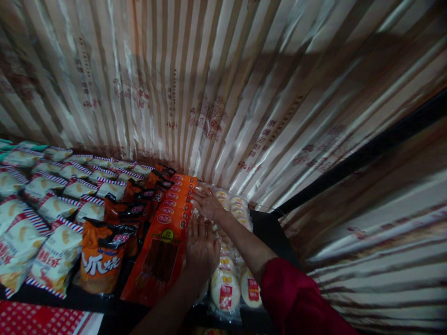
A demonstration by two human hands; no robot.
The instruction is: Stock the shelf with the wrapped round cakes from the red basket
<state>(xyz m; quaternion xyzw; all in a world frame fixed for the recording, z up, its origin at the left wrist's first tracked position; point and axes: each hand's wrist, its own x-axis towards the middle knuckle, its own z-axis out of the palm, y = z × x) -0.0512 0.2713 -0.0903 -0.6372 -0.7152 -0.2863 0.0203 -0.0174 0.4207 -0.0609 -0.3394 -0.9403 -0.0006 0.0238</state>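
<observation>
My left hand [202,246] lies flat with straight fingers along the right edge of the overlapping orange packets [157,260]. The front packet shows dark brown strips through a window. Farther back, my right hand [208,203] has its fingers stretched out, with the tips at the right edge of the same row. Neither hand grips anything that I can see. Under and just right of my hands stand rows of clear-wrapped round white crackers [226,289], some with red labels. My hands and forearms hide part of these rows.
Left of the orange packets are orange-and-black snack bags [101,260], then several rows of white snack bags [57,256]. A striped, printed curtain [157,83] hangs behind. A dark bar [349,160] slants at the right. A red checked cloth [38,318] is at the front left.
</observation>
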